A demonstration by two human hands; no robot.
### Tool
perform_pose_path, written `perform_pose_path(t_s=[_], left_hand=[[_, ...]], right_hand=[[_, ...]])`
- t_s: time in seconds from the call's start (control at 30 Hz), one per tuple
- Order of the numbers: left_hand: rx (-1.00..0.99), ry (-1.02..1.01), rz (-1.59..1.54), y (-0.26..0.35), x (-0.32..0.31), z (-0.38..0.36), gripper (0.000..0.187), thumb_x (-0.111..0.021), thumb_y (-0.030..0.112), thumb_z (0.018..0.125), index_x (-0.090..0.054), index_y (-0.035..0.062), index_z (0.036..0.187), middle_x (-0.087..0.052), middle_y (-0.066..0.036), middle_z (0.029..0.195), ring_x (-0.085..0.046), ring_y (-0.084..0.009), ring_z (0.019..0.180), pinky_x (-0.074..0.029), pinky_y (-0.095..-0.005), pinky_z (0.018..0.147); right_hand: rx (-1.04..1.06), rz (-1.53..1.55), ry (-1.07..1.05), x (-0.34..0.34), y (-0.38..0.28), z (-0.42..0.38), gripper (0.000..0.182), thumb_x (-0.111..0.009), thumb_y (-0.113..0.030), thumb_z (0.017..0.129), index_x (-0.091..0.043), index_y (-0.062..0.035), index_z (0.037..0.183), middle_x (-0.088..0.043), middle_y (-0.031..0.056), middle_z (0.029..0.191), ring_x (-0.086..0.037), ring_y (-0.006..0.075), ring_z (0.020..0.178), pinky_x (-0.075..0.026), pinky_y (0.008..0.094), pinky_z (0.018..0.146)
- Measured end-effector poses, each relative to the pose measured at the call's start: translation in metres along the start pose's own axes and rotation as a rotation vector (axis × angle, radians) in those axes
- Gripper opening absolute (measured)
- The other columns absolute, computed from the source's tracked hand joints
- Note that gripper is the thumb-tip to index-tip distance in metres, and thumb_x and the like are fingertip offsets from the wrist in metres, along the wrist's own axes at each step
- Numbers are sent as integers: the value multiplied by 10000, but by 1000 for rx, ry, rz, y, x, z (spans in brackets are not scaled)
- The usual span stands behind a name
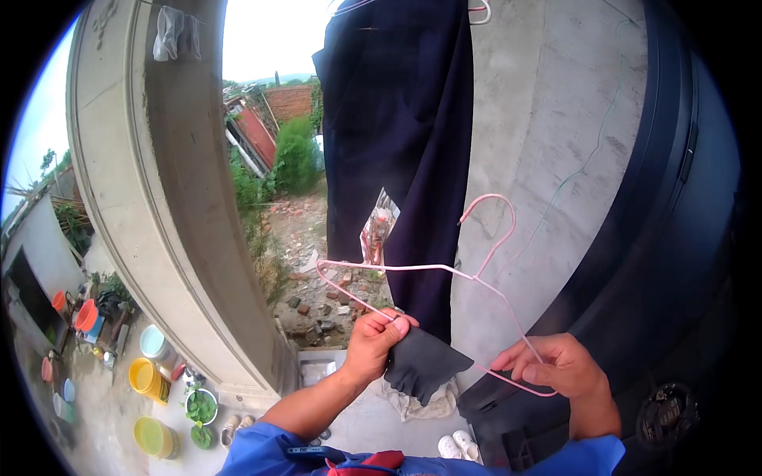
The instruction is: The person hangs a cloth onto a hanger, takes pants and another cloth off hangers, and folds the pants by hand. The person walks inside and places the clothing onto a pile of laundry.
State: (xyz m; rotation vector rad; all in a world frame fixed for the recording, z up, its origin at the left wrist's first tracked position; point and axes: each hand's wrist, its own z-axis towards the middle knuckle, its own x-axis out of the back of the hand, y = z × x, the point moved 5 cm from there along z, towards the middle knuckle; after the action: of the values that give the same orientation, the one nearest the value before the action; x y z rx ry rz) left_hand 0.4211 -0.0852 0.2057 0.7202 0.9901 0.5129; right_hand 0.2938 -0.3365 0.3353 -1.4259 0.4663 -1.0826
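**Pink wire hanger (476,278) carrying a dark cloth (425,363), held at both ends**

The left hand (375,345) pinches one upper corner of the cloth against the hanger's lower bar, between thumb and fingers. The right hand (565,367) is closed on the wire near the hanger's right corner. The cloth droops from the bar between the two hands, nearer the left; the hook curves upward above them. Behind the hanger hangs a long dark garment (393,143). White clogs (459,447) stand below; a yellow bucket (149,379) stands left of the pillar (190,238).
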Motion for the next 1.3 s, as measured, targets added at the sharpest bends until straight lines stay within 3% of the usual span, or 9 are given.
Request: perform_pose_path(t_s=[0.13, 0.2, 0.37, 0.6, 0.8, 0.87, 1.0, 1.07, 1.3], left_hand=[[-9, -146, 110, 1, -44, 18, 191, -664, 172, 1003, -703, -14, 1001, -689, -10, 864, -594, -49, 752, -488, -214, 699], [-46, -182, 160, -5, -65, 37, 186, -662, 170, 1006, -695, -9, 965, -682, 2, 841, -580, -39, 727, -482, -209, 674], [-35, -270, 60, -14, -135, 86, 246, -662, 233, 1016, -666, 17, 898, -662, 25, 796, -553, -19, 694, -462, -195, 628], [-50, -393, 9, -13, -212, 167, 401, -614, 419, 1024, -681, 24, 1036, -703, -19, 954, -620, -71, 830, -498, -253, 796], [25, -246, 262, -12, -209, 205, 448, -660, 376, 990, -577, 31, 1264, -655, -63, 1121, -645, -143, 954, -493, -317, 829], [48, -198, 295, -20, -202, 201, 394, -651, 332, 1000, -569, 57, 1270, -653, -53, 1118, -653, -145, 960, -499, -314, 821], [123, -337, 361, -28, -192, 177, 415, -652, 240, 995, -515, 38, 1331, -645, -59, 1138, -635, -138, 962, -496, -296, 838], [35, -478, 422, -17, -194, 165, 413, -647, 204, 998, -501, 29, 1342, -634, -52, 1137, -619, -128, 979, -486, -274, 850], [30, -612, 398, 19, -166, 141, 378, -651, 114, 1002, -504, 24, 1339, -610, -33, 1138, -564, -84, 1035, -475, -249, 913]], right_hand=[[178, 201, 357, 26, -30, -38, 273, -597, -191, 980, -628, 79, 958, -632, 81, 666, -575, 118, 570, -510, 282, 627], [307, 282, 423, 37, -57, -58, 315, -592, -123, 896, -622, 145, 1058, -544, 59, 557, -550, 137, 494, -512, 297, 574], [465, 100, 474, 50, -98, -95, 603, -579, -103, 868, -451, 210, 1367, -498, 15, 542, -553, 114, 461, -556, 308, 567], [526, 1, 759, 96, -159, -90, 478, -471, -87, 963, -484, 175, 1363, -370, -56, 560, -392, 14, 387, -482, 231, 427], [548, -175, 559, 185, -238, -9, 329, -536, -113, 964, -632, 109, 1188, -439, -33, 619, -511, 73, 544, -518, 262, 596], [638, -262, 781, 192, -257, 30, 439, -498, -85, 996, -519, 122, 1383, -321, -63, 639, -354, 23, 524, -411, 239, 528], [539, -4, 703, 293, -296, 123, 163, -523, -89, 934, -649, 5, 892, -529, 28, 584, -502, 171, 482, -463, 386, 521], [586, 2, 911, 277, -309, 160, 123, -533, -75, 914, -604, -36, 822, -386, -32, 554, -364, 107, 420, -400, 347, 465], [647, -85, 965, 333, -357, 272, 127, -574, -99, 866, -538, -91, 744, -414, 19, 536, -423, 175, 407, -429, 383, 445]])
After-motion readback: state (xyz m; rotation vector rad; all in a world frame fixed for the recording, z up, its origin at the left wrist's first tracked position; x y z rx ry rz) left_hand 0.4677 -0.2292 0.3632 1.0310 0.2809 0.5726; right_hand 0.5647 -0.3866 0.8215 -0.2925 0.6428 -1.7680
